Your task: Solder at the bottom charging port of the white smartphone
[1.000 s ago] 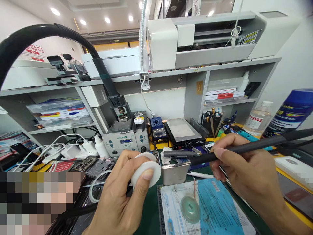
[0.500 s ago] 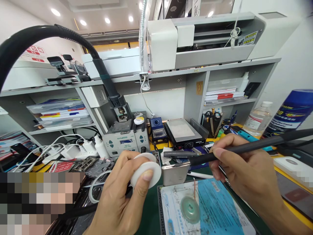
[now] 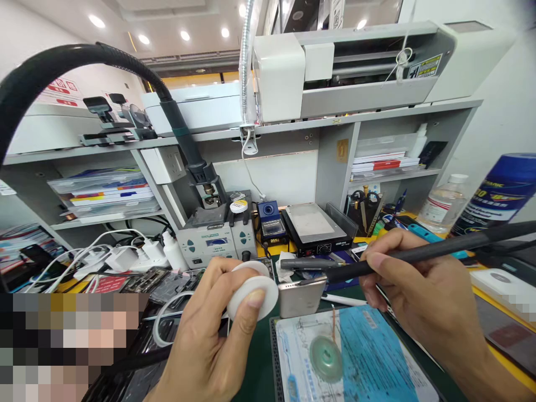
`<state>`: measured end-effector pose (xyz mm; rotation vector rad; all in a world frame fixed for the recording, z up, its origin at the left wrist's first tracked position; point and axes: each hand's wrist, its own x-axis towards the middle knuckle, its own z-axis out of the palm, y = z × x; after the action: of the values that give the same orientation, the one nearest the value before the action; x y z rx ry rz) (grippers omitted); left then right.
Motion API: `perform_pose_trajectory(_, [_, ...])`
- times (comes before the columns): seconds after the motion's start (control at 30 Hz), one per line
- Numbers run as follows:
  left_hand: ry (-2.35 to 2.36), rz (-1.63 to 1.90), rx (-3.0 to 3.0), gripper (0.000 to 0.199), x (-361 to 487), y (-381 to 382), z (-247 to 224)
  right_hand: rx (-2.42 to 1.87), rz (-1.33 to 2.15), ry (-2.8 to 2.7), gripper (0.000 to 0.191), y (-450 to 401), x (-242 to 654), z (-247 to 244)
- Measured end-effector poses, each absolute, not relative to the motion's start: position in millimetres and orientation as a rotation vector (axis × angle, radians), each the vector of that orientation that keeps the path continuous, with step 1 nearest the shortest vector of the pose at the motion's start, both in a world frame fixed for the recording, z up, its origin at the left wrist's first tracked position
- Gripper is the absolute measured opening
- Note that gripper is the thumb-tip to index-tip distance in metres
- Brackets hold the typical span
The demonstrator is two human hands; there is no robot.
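My left hand (image 3: 205,335) is closed around a white spool (image 3: 264,296), thumb pressed on its near disc and fingers behind. In my right hand (image 3: 422,290) is a black soldering iron (image 3: 347,271), gripped like a pen and pointing left. Its thin metal tip lies over the top edge of a light gold phone (image 3: 302,301), close to a row of small holes. Whether the tip touches that edge, I cannot tell. Just right of the spool, the phone stands tilted; what props it up is hidden.
A blue and white work pad (image 3: 377,352) carries a round green disc (image 3: 325,358). Behind stand a grey soldering station (image 3: 215,245) and a flat heating plate (image 3: 312,220). A black hose (image 3: 84,53) arches at left. A bottle (image 3: 444,204) and blue can (image 3: 498,192) stand right.
The spool and my left hand have shifted very slightly to the right. The soldering iron and the phone keep nearly the same place, and the whole view has moved a little.
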<state>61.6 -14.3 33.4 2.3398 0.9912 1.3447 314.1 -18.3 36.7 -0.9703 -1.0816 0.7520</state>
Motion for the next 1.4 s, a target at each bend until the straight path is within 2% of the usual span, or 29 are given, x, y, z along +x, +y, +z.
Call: perform_pose_trajectory(1.4, [0.962, 1.325, 2.338, 0.016, 61.0, -15.1, 35.9, -0.973, 0.721, -1.099, 0.021, -20.0, 313.7, 32.6])
